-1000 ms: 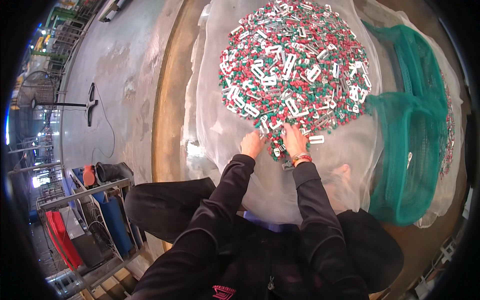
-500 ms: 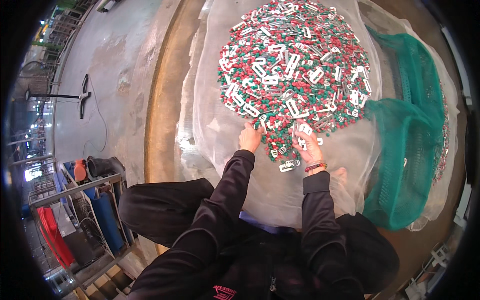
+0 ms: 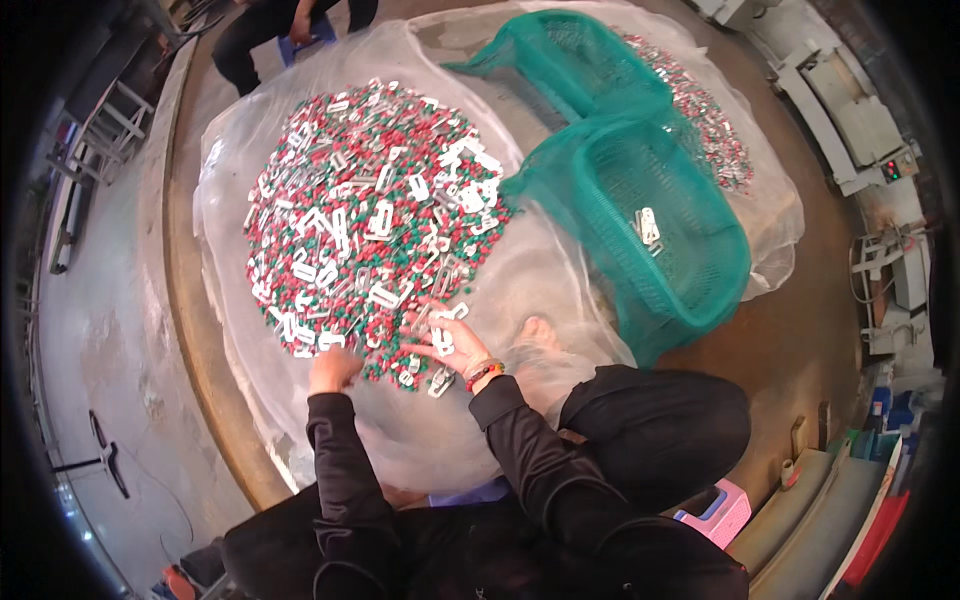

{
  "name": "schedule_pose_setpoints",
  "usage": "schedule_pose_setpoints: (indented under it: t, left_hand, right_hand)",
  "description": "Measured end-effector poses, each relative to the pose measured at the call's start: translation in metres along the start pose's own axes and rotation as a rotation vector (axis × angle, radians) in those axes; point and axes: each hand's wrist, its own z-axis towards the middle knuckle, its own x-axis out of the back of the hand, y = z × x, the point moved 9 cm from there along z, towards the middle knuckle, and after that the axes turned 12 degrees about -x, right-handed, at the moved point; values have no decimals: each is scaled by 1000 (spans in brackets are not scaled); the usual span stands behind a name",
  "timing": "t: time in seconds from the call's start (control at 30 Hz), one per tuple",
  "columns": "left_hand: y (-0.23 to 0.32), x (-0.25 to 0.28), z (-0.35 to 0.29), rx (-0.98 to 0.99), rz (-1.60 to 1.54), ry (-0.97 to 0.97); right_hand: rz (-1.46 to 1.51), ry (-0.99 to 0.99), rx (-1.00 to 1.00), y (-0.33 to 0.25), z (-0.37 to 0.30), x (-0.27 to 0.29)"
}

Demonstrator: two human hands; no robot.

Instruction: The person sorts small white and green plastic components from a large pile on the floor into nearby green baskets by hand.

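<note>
A wide heap of red and green pellets (image 3: 345,263) mixed with silvery metal buckles (image 3: 340,228) lies on a sheer white mesh cloth (image 3: 222,185). My left hand (image 3: 336,369) is curled at the near left edge of the heap, right by a metal buckle (image 3: 330,342). Its fingertips are hidden, so what they grip is unclear. Several metal buckles rest in my right hand (image 3: 455,348), held between its thumb and fingers over the heap's near right edge. Just below the hands, loose buckles (image 3: 440,381) lie at the tip of the pellets.
Right of the heap sits a basket (image 3: 690,310) lined with green netting, a few buckles (image 3: 648,228) inside. Behind it stands another netted basket (image 3: 600,60). More pellets (image 3: 700,110) lie on cloth beyond. A person's leg (image 3: 245,50) shows at the far left, and my bare foot (image 3: 537,335) at right.
The view has swung to the right, bringing the baskets and another person's legs and hand into sight. Both my hands stay at the heap's near edge; the right still holds buckles.
</note>
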Motion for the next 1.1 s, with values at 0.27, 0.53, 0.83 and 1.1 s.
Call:
schedule_pose_setpoints:
  t: [0.27,0.53,0.83,1.1]
  left_hand:
    - [195,25,-7,-345,355,206]
    - [112,21,34,-123,250,-234]
    - [227,12,-7,-710,257,86]
    - [198,-11,-10,-812,434,123]
  right_hand:
    - [585,-243,20,-22,-9,-25]
    - [121,88,45,-41,-14,8]
    - [272,-3,94,-43,-30,-27]
    - [478,-439,374,-230,-108,-30]
